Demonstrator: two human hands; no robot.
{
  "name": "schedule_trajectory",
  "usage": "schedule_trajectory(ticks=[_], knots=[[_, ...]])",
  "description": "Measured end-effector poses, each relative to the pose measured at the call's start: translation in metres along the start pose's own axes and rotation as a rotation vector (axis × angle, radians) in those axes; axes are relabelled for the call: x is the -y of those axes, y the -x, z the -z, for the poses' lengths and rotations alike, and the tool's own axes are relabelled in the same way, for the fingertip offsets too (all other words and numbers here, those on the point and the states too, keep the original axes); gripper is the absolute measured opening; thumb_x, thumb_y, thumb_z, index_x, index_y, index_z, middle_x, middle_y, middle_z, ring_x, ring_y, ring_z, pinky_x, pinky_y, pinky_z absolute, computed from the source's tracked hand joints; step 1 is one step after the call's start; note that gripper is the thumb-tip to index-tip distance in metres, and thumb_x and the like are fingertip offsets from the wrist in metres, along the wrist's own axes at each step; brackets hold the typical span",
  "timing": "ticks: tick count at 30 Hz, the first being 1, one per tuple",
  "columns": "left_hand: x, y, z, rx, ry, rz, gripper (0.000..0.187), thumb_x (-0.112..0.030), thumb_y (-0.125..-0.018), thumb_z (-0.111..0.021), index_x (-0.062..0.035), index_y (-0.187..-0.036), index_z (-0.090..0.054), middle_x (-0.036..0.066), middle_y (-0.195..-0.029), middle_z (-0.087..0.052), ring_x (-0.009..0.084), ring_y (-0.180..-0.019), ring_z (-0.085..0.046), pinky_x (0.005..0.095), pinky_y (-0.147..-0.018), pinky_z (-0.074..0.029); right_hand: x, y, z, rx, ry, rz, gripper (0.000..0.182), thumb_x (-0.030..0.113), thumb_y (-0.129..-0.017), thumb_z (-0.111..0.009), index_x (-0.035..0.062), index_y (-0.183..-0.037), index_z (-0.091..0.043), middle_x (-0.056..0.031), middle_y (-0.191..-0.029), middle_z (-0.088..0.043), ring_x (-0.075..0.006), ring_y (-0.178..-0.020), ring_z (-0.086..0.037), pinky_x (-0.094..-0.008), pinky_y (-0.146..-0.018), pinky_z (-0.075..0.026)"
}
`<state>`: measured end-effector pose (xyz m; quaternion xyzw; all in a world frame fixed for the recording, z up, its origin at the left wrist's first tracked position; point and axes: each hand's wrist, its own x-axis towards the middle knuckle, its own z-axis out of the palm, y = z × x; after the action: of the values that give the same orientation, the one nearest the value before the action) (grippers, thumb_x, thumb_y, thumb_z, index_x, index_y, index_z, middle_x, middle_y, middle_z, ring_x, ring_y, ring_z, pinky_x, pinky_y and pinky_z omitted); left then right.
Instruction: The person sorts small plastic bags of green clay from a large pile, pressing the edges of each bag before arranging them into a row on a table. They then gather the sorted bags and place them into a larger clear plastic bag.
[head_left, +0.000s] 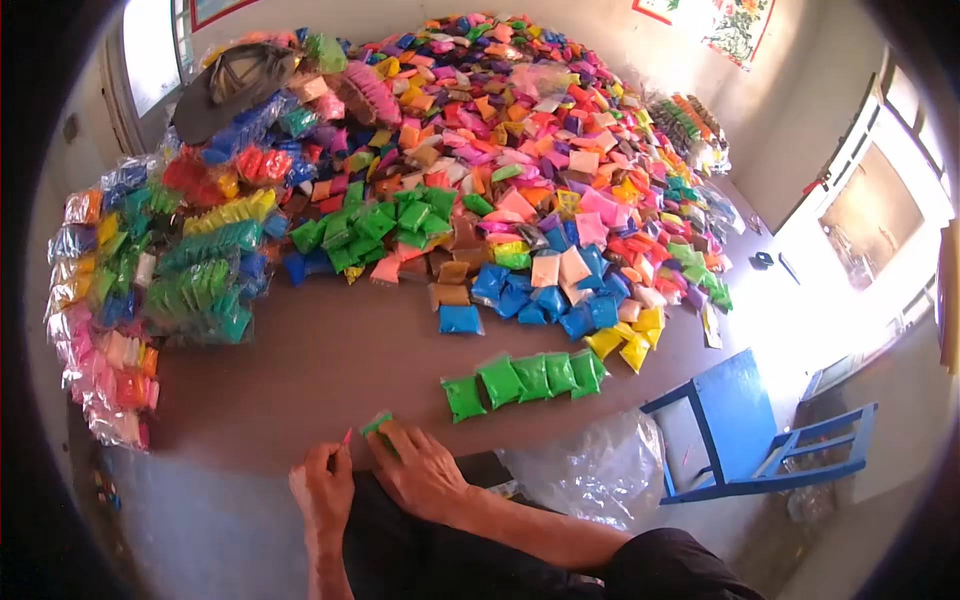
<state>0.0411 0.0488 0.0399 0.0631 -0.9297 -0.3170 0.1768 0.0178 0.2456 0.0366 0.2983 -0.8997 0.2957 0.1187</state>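
Note:
My left hand (322,488) is closed at the table's front edge, with a thin pink pointed object (348,436) sticking up from its pinch; its kind I cannot make out. Just to the right, my right hand (418,468) has its bent fingers over a small green packet (377,422) at the edge, partly covering it. Farther right on the table lies a row of several green packets (533,378), overlapping one another, with one green packet (463,399) at the row's left end.
A large heap of colourful packets (500,150) covers the back of the brown table (300,385). Bagged packets (205,290) are stacked at left, under a dark hat-like object (235,90). A clear plastic bag (590,470) hangs by the front edge, beside a blue chair (745,420).

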Motion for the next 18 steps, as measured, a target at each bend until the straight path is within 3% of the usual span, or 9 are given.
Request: schedule_trajectory(ticks=[3, 5, 11, 13, 15, 18], knots=[[0.009, 0.008, -0.003, -0.024, 0.048, 0.043, 0.012, -0.012, -0.099, -0.078, -0.0001, -0.101, -0.077, 0.017, -0.083, -0.076, 0.0206, -0.071, -0.072, 0.0358, -0.067, -0.056, 0.008, -0.005, 0.007, -0.032, -0.067, -0.081, 0.065, 0.02, -0.09, -0.084, -0.0041, -0.146, -0.06, -0.023, -0.134, -0.063, -0.0414, -0.119, -0.066, -0.0488, -0.1, -0.058], [-0.01, 0.009, 0.007, -0.065, 0.164, 0.105, 0.009, -0.009, -0.096, -0.082, -0.0035, -0.101, -0.077, 0.015, -0.086, -0.076, 0.0305, -0.071, -0.075, 0.0399, -0.067, -0.058, 0.006, -0.007, 0.016, -0.057, -0.158, -0.114, 0.063, 0.021, -0.092, -0.084, -0.003, -0.146, -0.061, -0.0248, -0.136, -0.062, -0.0441, -0.117, -0.067, -0.0511, -0.097, -0.059], [-0.03, 0.02, 0.001, -0.069, 0.2, -0.06, 0.012, -0.004, -0.094, -0.084, -0.005, -0.104, -0.077, 0.015, -0.084, -0.074, 0.0304, -0.07, -0.074, 0.0387, -0.064, -0.057, -0.02, 0.004, 0.017, -0.047, -0.042, 0.055, 0.049, 0.014, -0.085, -0.084, 0.0044, -0.132, -0.073, -0.0152, -0.144, -0.067, -0.0374, -0.129, -0.068, -0.0501, -0.1, -0.057], [-0.034, 0.026, -0.013, -0.067, 0.211, -0.041, 0.007, -0.007, -0.096, -0.082, -0.0071, -0.097, -0.075, 0.014, -0.084, -0.074, 0.0358, -0.071, -0.074, 0.0437, -0.063, -0.056, -0.022, 0.008, 0.015, -0.028, -0.007, 0.066, 0.05, 0.015, -0.086, -0.084, 0.0053, -0.133, -0.073, -0.0134, -0.144, -0.067, -0.0353, -0.13, -0.067, -0.0488, -0.101, -0.056], [-0.018, 0.022, -0.021, -0.059, 0.138, -0.062, 0.008, -0.005, -0.097, -0.083, -0.0028, -0.098, -0.075, 0.016, -0.081, -0.073, 0.028, -0.067, -0.072, 0.0369, -0.062, -0.054, -0.02, 0.009, 0.013, -0.02, 0.023, 0.073, 0.051, 0.018, -0.087, -0.084, 0.0061, -0.135, -0.071, -0.0118, -0.142, -0.066, -0.0331, -0.131, -0.066, -0.047, -0.103, -0.054], [-0.014, 0.017, -0.015, -0.083, 0.042, -0.074, 0.009, -0.01, -0.098, -0.079, -0.0069, -0.095, -0.072, 0.014, -0.082, -0.074, 0.0382, -0.072, -0.073, 0.0477, -0.062, -0.055, -0.015, 0.008, 0.011, -0.04, 0.037, 0.057, 0.052, 0.019, -0.087, -0.085, 0.0061, -0.136, -0.071, -0.0116, -0.142, -0.066, -0.0328, -0.13, -0.066, -0.0482, -0.104, -0.053]])
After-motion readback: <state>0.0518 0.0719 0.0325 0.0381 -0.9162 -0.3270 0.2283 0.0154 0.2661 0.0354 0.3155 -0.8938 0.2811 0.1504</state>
